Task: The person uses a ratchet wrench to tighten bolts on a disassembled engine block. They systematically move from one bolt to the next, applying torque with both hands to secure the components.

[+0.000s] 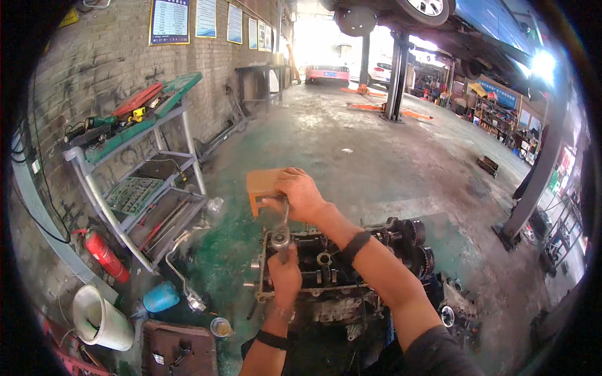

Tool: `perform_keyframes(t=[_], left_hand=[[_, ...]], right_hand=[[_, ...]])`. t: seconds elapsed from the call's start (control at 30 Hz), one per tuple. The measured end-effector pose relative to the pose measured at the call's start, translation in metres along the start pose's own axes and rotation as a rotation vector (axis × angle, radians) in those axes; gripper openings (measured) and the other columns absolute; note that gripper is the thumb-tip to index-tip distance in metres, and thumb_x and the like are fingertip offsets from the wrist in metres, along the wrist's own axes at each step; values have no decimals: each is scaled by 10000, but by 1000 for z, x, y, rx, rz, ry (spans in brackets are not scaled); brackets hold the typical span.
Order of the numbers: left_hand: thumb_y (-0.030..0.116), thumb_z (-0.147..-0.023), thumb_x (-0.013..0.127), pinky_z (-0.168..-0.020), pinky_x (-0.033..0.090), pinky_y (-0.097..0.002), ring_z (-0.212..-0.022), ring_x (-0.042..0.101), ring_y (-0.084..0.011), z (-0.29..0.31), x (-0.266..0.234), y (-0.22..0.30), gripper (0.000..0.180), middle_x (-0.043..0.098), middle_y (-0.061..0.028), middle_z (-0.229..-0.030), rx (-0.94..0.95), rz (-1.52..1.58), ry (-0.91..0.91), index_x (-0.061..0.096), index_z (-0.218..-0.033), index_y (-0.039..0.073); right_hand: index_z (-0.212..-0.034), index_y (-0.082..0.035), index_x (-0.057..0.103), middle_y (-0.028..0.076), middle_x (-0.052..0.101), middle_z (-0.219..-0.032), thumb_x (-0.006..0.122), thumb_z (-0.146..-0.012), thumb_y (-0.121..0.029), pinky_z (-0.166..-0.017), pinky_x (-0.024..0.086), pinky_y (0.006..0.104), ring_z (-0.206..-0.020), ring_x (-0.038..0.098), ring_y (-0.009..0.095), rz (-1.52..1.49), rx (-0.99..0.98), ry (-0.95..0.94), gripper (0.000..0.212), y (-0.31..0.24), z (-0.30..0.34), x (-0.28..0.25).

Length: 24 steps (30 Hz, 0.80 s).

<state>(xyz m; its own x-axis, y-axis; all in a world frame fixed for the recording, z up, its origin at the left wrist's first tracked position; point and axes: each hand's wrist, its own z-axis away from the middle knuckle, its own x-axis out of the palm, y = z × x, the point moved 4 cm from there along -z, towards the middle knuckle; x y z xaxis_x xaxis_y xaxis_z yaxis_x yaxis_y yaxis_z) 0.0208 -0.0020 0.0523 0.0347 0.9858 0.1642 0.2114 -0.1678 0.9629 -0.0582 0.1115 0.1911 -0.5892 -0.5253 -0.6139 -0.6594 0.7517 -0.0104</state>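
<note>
A partly dismantled engine, with its top uncovered, lies in front of me. Above its left end is a metal ratchet wrench, its round head facing up. My left hand is closed round the near side of the ratchet, just below the head. Farther forward, my right hand wraps the far end of its thin shaft, fingers curled; its palm side is hidden. Toothed wheels sit at the engine's right end. What the ratchet's lower side meets cannot be made out.
An orange stool stands behind my right hand. Left are a tool cart, a fire extinguisher, a white bucket and a brown tray. Lift posts and a raised blue car are at the right.
</note>
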Motion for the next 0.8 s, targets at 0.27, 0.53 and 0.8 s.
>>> perform_keyframes(t=[0.27, 0.53, 0.8], left_hand=[[323, -1045, 621, -567, 331, -341, -608, 387, -115, 3, 4, 5, 475, 495, 0, -619, 39, -55, 62, 537, -697, 11], [374, -1046, 619, -558, 331, -336, -595, 397, -108, 2, 2, -1, 504, 490, 17, -620, 63, -79, 74, 536, -696, 22], [394, -1047, 612, -567, 335, -359, -609, 394, -117, -6, -1, -20, 496, 474, -1, -615, 1, -76, 77, 538, -724, 25]], right_hand=[[-787, -106, 720, 95, 688, -891, 717, -766, -243, -898, 486, 460, -933, 623, 326, 79, 96, -22, 139, 2, 6, -5], [-786, -96, 705, 71, 667, -864, 739, -771, -174, -882, 483, 436, -948, 618, 307, 144, 112, 66, 87, -2, 14, -16], [-830, -91, 720, 82, 677, -882, 745, -767, -170, -912, 468, 439, -951, 619, 304, 263, 223, 78, 104, -3, 27, -29]])
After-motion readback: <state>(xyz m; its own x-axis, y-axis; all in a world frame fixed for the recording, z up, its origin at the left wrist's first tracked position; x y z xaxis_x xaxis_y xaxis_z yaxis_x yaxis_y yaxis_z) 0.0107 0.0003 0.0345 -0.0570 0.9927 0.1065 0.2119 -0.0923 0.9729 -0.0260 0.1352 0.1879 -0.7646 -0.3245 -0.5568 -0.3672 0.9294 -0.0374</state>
